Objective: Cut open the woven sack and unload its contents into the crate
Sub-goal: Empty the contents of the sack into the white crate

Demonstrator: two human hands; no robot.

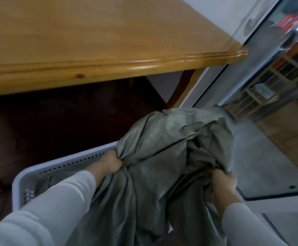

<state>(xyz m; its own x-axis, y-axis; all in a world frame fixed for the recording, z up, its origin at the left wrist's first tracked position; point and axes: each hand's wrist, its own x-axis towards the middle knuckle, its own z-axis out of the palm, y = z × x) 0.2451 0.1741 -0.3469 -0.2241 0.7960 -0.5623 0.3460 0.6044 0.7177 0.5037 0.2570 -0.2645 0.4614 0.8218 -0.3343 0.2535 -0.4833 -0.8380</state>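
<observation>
A grey-green woven sack (164, 144) is bunched up over a white perforated plastic crate (59, 166) on the floor. My left hand (111, 161) clutches a gathered fold at the sack's left side, just inside the crate's far rim. At the right side, my right hand (221, 185) grips another crumpled handful of the fabric. The sack hangs limp down toward me and covers most of the crate's inside. What lies in the crate or in the sack is hidden.
A wooden table (95, 41) with a rounded edge stands just beyond the crate, with dark floor beneath it. To the right a glass sliding door (261, 96) and its track run along a grey tiled floor (261, 167).
</observation>
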